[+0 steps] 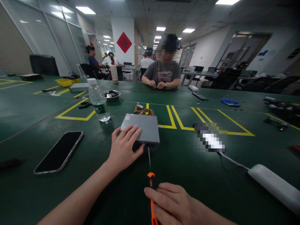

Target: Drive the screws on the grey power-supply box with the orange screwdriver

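Observation:
A grey metal power supply unit (147, 126) lies flat on the green table, with a bundle of coloured wires (144, 110) coming from its far side. My left hand (125, 145) grips its left part, fingers spread on the top and thumb at the near face. In my right hand (172, 203) is an orange and black screwdriver (152, 179), held by the handle. Its thin shaft points away from me, and the tip meets the near face of the unit. Whether the tip sits in a screw is too small to tell.
Left of the unit stand a water bottle (99, 103) and a metal bowl (112, 95) of small parts. A dark phone (59, 151) lies near left. At right are a blurred-out device (211, 139) and a white power strip (274, 184). Across the table sits a person (162, 70).

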`<act>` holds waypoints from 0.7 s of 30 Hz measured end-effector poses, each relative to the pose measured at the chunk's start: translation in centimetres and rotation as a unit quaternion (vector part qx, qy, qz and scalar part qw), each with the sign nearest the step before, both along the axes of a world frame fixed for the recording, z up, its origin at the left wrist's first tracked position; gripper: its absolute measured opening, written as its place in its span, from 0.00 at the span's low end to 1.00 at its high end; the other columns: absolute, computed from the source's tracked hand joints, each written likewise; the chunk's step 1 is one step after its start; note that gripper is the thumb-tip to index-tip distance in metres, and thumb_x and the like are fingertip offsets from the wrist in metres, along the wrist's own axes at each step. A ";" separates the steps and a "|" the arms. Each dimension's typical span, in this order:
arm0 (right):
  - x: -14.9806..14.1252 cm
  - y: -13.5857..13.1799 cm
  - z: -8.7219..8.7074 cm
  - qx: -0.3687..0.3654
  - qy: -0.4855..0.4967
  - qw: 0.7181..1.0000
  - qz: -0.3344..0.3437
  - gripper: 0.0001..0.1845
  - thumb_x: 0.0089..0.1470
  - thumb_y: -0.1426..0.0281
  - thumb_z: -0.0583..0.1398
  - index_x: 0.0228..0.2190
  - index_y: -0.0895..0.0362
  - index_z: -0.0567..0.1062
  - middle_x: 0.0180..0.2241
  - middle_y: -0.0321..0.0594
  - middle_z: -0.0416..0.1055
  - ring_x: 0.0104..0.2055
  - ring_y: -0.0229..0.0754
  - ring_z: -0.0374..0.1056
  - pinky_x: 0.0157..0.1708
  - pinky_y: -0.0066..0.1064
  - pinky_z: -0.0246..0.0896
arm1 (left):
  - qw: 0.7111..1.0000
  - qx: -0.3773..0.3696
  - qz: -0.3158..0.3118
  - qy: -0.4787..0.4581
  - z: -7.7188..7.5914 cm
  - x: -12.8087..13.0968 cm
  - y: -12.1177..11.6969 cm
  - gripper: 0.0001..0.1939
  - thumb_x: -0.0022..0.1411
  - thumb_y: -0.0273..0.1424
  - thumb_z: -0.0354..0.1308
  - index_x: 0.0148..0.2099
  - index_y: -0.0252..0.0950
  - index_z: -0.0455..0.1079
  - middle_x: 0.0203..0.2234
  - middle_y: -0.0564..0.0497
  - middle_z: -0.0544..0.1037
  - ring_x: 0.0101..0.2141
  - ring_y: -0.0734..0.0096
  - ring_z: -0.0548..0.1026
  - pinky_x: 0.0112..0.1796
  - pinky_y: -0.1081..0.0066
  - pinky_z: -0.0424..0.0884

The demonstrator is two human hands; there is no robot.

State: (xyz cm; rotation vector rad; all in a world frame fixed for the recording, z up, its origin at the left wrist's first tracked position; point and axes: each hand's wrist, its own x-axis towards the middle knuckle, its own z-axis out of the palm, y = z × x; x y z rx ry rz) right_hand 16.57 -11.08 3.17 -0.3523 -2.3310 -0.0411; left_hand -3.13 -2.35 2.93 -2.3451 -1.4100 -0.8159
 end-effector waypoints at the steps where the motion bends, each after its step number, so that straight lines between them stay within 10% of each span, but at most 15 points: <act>1: -0.1 0.0 -0.1 0.000 0.000 1.000 0.000 0.17 0.66 0.70 0.41 0.32 0.58 0.65 0.35 0.46 0.75 0.29 0.35 0.71 0.33 0.26 0.65 | 1.000 -0.002 0.001 0.002 0.0 0.0 0.0 0.23 0.58 0.39 0.51 0.56 0.40 0.62 0.54 0.47 0.68 0.54 0.55 0.64 0.52 0.50 0.53; 21: -0.5 0.4 -1.0 0.034 -0.029 0.999 -0.014 0.17 0.64 0.63 0.48 0.32 0.63 0.68 0.37 0.52 0.74 0.33 0.39 0.72 0.33 0.29 0.68 | 1.000 -0.012 0.001 0.003 0.1 -0.1 -0.1 0.24 0.58 0.39 0.51 0.56 0.39 0.62 0.55 0.46 0.67 0.55 0.54 0.63 0.52 0.50 0.54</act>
